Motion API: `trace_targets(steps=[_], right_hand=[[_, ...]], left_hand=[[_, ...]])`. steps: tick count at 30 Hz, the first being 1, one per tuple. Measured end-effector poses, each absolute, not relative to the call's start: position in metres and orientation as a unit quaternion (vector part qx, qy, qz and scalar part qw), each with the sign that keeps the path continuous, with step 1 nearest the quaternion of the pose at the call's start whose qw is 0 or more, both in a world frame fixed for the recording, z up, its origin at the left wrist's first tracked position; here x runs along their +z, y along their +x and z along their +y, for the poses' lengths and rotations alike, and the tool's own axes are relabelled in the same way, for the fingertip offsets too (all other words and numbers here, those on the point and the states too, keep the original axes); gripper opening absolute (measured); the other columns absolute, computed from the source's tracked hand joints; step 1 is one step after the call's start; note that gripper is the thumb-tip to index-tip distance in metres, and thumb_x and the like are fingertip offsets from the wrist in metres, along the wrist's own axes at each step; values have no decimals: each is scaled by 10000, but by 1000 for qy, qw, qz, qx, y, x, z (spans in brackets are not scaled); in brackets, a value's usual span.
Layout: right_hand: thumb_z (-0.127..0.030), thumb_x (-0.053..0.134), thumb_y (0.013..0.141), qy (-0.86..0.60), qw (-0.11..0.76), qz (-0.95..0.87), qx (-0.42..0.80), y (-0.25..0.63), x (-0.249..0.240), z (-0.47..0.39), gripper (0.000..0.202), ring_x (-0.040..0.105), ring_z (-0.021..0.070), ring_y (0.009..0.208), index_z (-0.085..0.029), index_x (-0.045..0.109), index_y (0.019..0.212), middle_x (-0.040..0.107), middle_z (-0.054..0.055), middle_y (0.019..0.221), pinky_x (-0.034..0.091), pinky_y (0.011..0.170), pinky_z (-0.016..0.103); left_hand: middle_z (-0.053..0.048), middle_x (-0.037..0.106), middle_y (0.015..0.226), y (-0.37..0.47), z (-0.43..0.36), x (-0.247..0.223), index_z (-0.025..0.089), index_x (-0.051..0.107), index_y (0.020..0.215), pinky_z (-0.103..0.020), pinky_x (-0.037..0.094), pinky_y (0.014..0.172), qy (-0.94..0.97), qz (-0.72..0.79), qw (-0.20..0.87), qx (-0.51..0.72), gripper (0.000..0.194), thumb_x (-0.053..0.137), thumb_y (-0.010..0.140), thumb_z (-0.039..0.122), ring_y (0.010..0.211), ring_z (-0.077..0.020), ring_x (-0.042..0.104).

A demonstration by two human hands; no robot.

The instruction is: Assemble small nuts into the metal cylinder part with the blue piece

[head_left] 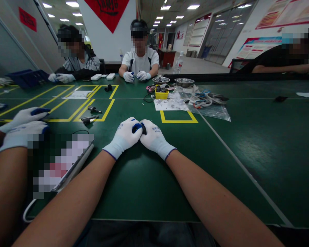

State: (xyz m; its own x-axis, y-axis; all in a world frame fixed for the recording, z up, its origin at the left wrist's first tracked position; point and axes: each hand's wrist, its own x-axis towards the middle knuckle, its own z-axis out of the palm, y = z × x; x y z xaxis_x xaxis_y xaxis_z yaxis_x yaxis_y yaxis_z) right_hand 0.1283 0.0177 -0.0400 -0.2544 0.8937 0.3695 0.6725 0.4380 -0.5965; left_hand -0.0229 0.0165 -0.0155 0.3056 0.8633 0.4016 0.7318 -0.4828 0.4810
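Above the green table, my left hand point(125, 133) and my right hand point(153, 136) meet in the middle of the view. Both wear white knit gloves with blue-coated fingers. The fingers of each hand are closed and press together at the tips. A small dark patch shows between them; whether it is a held part or glove coating I cannot make out. Nearest on the left lie two dark cylindrical parts with thin shafts, one part point(87, 119) in front and another part point(94, 109) behind.
A tablet-like device point(79, 167) with a white cable lies left of my forearm. Beside it rest a co-worker's gloved hands point(25, 132). Ahead are a yellow box point(161, 94), plastic bags point(216, 111), metal bowls point(184, 82) and yellow tape outlines. Another gloved person sits opposite.
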Motion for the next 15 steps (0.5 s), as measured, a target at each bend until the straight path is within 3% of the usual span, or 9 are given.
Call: trace_targets(steps=[15], right_hand=[[-189, 566, 850, -506, 332, -780, 159, 130, -39, 17, 178, 649, 263, 993, -222, 633, 1011, 696, 89, 1064, 547, 894, 395]], left_hand=[[-43, 673, 859, -23, 19, -17, 204, 637, 763, -385, 528, 818, 788, 508, 139, 319, 137, 557, 843, 280, 852, -234, 668]])
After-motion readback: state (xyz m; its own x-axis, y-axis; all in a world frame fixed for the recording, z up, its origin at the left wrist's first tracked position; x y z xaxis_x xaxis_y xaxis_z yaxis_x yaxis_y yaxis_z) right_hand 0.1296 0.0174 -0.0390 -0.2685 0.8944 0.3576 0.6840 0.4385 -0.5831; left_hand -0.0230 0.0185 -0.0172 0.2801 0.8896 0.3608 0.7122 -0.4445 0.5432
